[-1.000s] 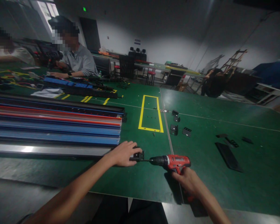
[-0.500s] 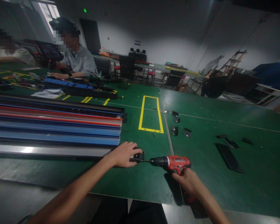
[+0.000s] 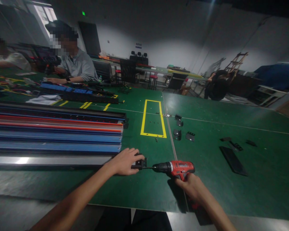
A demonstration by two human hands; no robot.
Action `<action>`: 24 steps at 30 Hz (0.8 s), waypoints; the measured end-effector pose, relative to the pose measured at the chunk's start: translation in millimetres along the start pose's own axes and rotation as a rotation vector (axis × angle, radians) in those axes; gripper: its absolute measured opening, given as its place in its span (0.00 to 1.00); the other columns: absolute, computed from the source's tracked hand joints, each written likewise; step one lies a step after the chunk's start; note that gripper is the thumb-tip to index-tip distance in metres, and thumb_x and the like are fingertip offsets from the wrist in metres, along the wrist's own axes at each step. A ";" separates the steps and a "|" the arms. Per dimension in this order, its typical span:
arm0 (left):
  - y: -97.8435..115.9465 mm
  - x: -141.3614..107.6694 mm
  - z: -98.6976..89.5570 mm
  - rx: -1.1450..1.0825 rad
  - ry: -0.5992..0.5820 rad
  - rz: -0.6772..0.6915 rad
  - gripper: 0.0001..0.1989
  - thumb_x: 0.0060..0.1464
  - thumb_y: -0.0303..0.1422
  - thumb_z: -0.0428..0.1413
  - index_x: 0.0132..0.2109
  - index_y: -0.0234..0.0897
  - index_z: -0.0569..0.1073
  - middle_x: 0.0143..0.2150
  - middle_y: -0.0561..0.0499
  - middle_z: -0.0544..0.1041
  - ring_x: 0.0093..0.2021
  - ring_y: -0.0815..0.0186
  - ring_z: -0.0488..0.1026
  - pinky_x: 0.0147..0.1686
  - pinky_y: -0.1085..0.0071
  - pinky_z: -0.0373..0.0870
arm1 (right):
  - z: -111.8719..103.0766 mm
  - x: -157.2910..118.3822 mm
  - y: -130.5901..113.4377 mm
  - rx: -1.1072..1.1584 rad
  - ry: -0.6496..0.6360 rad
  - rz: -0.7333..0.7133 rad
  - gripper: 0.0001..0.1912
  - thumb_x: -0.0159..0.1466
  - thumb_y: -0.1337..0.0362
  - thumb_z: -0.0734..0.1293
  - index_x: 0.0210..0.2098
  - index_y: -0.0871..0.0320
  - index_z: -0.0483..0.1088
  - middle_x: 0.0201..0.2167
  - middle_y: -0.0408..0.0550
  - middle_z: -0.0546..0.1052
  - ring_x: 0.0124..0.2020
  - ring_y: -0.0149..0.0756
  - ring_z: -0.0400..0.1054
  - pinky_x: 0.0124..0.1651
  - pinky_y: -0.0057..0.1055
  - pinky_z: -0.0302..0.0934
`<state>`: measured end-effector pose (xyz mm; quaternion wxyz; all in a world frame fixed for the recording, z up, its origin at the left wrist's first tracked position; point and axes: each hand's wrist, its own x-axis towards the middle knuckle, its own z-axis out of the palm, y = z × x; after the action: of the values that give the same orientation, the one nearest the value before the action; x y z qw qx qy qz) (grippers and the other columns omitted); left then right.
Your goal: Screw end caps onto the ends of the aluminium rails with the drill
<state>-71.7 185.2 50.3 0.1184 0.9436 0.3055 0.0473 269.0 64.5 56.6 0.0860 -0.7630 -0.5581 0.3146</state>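
Note:
My right hand [image 3: 192, 186] is wrapped round the grip of a red and black cordless drill [image 3: 181, 167], held level just above the green table. From its black chuck a long thin bit points left. The bit's tip meets a black end piece [image 3: 141, 163] at the right end of a long silver and black rail [image 3: 86, 160]. Across that end lies my left hand [image 3: 125, 161], fingers curled over the top and thumb on the near side, gripping it. My fingers cover part of the end piece. Whether a screw sits at the bit's tip is too small to tell.
Blue rails [image 3: 86, 148] and a red-edged rail [image 3: 98, 127] lie behind the silver one. Small black brackets [image 3: 177, 134] and a flat black piece [image 3: 233, 160] are on the right. Yellow tape [image 3: 144, 117] marks a rectangle. A co-worker [image 3: 80, 65] sits across the table.
The whole view has shifted slightly, so things appear a little further left. Both hands keep their grips, and the drill bit stays at the rail's end piece.

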 end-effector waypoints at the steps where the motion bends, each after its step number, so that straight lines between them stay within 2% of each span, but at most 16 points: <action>1: -0.3 0.0 0.1 -0.004 -0.002 -0.001 0.23 0.57 0.43 0.61 0.59 0.51 0.71 0.49 0.47 0.72 0.48 0.53 0.72 0.45 0.60 0.65 | 0.1 0.2 -0.3 0.000 0.008 -0.005 0.12 0.62 0.58 0.67 0.26 0.57 0.69 0.22 0.43 0.74 0.24 0.32 0.65 0.28 0.29 0.55; 5: -0.9 0.0 0.7 -0.025 -0.007 -0.002 0.23 0.57 0.43 0.61 0.59 0.50 0.71 0.50 0.47 0.72 0.49 0.53 0.72 0.45 0.60 0.65 | -0.6 -0.4 -2.1 -0.008 0.034 -0.010 0.12 0.62 0.58 0.68 0.25 0.57 0.68 0.22 0.43 0.74 0.23 0.32 0.65 0.28 0.29 0.55; 24: 0.2 -0.8 -0.9 -0.030 -0.030 -0.013 0.23 0.58 0.42 0.61 0.59 0.50 0.70 0.51 0.46 0.72 0.50 0.52 0.71 0.47 0.59 0.64 | -3.9 -4.5 -7.9 0.012 0.002 0.013 0.13 0.62 0.59 0.67 0.23 0.56 0.65 0.20 0.42 0.71 0.22 0.30 0.61 0.27 0.29 0.52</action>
<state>-72.3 184.7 51.2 0.1375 0.9403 0.3092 0.0367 264.2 64.1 65.2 0.0892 -0.7663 -0.5511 0.3180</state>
